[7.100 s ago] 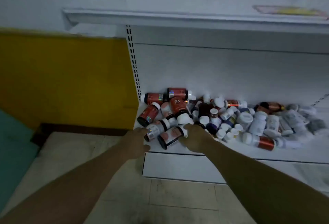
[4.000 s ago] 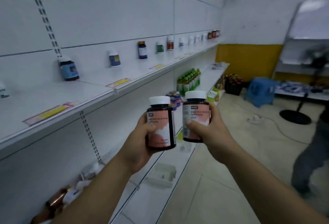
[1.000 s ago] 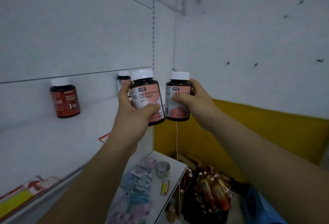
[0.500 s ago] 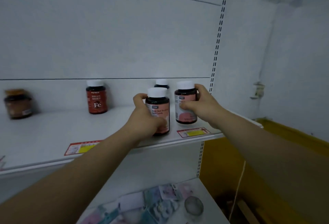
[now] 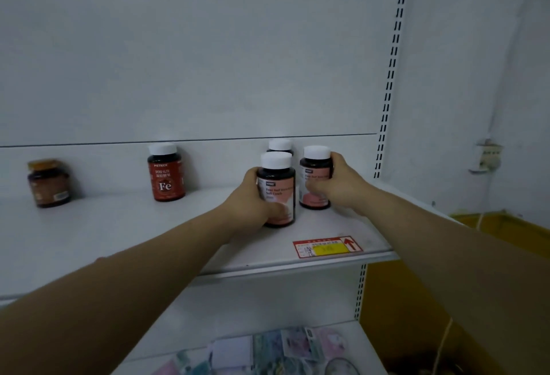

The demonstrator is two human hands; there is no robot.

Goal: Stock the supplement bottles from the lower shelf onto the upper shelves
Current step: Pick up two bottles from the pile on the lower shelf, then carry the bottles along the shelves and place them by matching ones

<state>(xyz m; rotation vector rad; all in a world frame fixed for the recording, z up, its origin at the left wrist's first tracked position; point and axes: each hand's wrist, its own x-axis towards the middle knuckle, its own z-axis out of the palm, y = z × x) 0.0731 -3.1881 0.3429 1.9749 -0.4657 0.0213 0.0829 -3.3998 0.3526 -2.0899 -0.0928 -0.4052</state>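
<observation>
Found left hand [image 5: 253,196] clamped round the front bottle [image 5: 278,187] and right hand [image 5: 342,188] round the right bottle [image 5: 316,170], both upright on the upper shelf [image 5: 148,225] just before the rear bottle [image 5: 280,146]; judged liable to topple or knock it over if shoved back or released askew.

Rear bottle [image 5: 280,145] mostly hidden (only its cap shows), lower-shelf packets [image 5: 268,351] blurred, cut by bottom edge

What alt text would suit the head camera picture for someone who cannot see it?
On a white shelf, the left hand grips a pink-labelled bottle and the right hand grips its twin, both upright; a third bottle stands behind them. Further left stand a red Fe bottle and a brown bottle; a price tag lies near the front edge.
</observation>
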